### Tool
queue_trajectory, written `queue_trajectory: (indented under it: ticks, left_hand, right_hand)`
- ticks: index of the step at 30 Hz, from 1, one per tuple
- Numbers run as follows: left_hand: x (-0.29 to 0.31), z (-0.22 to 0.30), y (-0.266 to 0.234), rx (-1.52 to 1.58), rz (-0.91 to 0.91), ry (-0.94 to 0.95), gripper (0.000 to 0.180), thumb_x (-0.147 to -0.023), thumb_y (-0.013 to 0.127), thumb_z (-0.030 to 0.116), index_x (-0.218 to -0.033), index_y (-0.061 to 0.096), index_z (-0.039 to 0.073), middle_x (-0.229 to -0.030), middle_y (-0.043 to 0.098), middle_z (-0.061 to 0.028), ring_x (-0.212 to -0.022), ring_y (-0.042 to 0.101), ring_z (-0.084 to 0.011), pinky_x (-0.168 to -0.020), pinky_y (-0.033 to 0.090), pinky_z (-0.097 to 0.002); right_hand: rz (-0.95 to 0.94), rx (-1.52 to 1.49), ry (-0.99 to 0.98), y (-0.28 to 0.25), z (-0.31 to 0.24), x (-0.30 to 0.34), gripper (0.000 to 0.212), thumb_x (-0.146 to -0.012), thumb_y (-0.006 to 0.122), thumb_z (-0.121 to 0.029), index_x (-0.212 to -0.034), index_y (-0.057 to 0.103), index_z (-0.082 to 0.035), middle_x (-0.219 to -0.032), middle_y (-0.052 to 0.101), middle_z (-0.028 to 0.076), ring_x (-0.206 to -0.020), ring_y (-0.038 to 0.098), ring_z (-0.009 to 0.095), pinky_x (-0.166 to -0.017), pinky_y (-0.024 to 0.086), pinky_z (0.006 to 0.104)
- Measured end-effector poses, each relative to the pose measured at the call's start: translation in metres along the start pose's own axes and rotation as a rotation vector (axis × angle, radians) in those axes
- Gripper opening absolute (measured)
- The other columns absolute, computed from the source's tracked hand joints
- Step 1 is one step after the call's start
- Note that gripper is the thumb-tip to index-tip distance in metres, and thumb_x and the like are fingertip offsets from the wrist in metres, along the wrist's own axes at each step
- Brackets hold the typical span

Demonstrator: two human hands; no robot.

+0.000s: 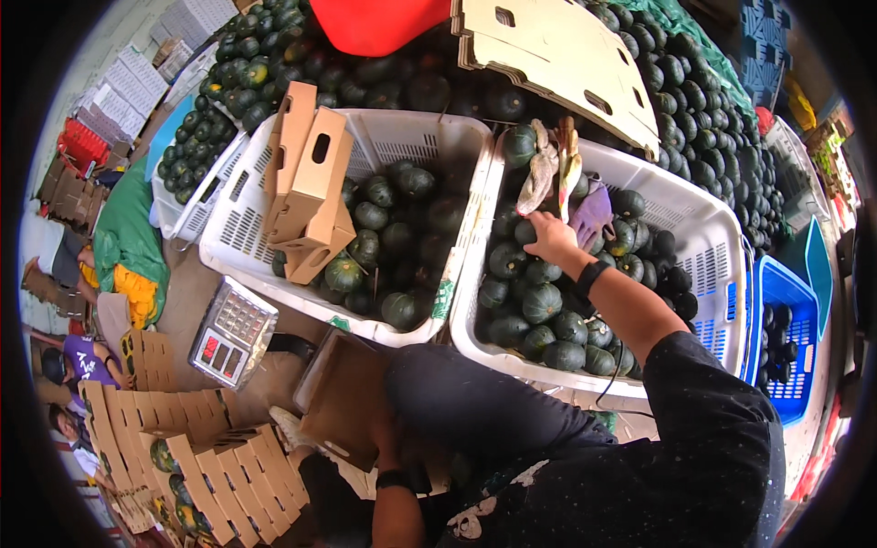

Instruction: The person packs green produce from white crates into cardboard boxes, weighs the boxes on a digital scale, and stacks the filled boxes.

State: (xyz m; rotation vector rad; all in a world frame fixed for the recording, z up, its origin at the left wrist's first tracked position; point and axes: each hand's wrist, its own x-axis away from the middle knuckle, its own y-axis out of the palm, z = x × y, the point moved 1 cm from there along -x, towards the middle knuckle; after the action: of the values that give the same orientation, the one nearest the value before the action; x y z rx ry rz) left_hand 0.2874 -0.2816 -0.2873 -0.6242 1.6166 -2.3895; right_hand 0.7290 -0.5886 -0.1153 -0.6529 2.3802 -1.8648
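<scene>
My right hand point(553, 239) reaches over the right white crate point(464, 315), fingers stretched out and apart, touching or just above the dark green pumpkins point(541, 301) in it. Next to it a soiled pale glove point(539, 172) and a purple glove point(594, 215) lie on the pumpkins. Low in front of me, my left hand point(387, 440) is at the right side of an open cardboard box point(343, 402); its fingers are lost in shadow. The box stands by my knee, beside a digital scale point(233, 333).
Folded cardboard boxes point(311, 183) lean inside the left white crate point(228, 260), above more pumpkins. Stacked cartons point(219, 475) stand at lower left. Flat cardboard sheets point(557, 64) and a red tub point(379, 23) sit at the back. A blue crate point(795, 365) is at right.
</scene>
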Motion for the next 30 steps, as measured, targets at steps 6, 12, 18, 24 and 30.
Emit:
queue_trajectory:
  ticks: [6, 12, 18, 24, 30]
  left_hand:
    - [0.027, 0.122, -0.157, 1.216, 0.365, -0.369, 0.034, -0.091, 0.048, 0.018, -0.121, 0.048, 0.001, -0.108, 0.057, -0.0125, -0.098, 0.057, -0.0234, -0.081, 0.047, -0.0314]
    - [0.027, 0.236, -0.244, 2.007, 0.162, 0.234, 0.081, -0.085, 0.053, 0.047, -0.145, 0.009, 0.015, -0.141, 0.03, -0.0178, -0.126, 0.036, -0.0319, -0.089, 0.047, -0.046]
    - [0.017, 0.209, -0.233, 2.259, 0.1, 0.263, 0.064, -0.085, 0.053, 0.045, -0.135, 0.031, 0.012, -0.134, 0.037, -0.0186, -0.117, 0.045, -0.0399, -0.07, 0.057, -0.0455]
    - [-0.002, 0.155, -0.197, 2.388, 0.155, 0.133, 0.06, -0.087, 0.043, 0.047, -0.132, 0.037, 0.008, -0.136, 0.034, -0.0188, -0.12, 0.041, -0.0417, -0.075, 0.055, -0.0514]
    - [-0.046, 0.019, -0.091, 1.852, 0.334, -0.613, 0.053, -0.084, 0.054, 0.035, -0.126, 0.039, 0.007, -0.124, 0.047, -0.0158, -0.111, 0.048, -0.0343, -0.094, 0.039, -0.0489]
  right_hand:
    - [-0.566, -1.675, 0.128, -0.023, -0.004, 0.063, 0.045, -0.084, 0.061, -0.031, -0.121, 0.047, -0.01, -0.104, 0.061, 0.005, -0.09, 0.062, 0.018, -0.065, 0.055, 0.033]
    - [-0.547, -1.739, -0.611, -0.055, -0.117, 0.168, 0.049, -0.089, 0.057, -0.028, -0.129, 0.043, -0.004, -0.127, 0.047, 0.014, -0.118, 0.046, 0.029, -0.1, 0.035, 0.0401]
    - [0.077, -0.355, -0.482, -0.037, -0.045, 0.132, 0.042, -0.076, 0.066, -0.019, -0.115, 0.055, -0.006, -0.125, 0.05, 0.018, -0.115, 0.048, 0.035, -0.096, 0.039, 0.0427]
    - [-0.068, 0.148, 0.047, 0.002, 0.072, 0.103, 0.074, -0.066, 0.075, -0.027, -0.13, 0.04, -0.014, -0.122, 0.044, 0.018, -0.113, 0.045, 0.036, -0.091, 0.043, 0.0455]
    - [-0.241, -0.782, 0.223, 0.014, 0.087, 0.088, 0.058, -0.075, 0.068, -0.019, -0.127, 0.042, -0.024, -0.121, 0.044, 0.013, -0.112, 0.047, 0.029, -0.086, 0.048, 0.0429]
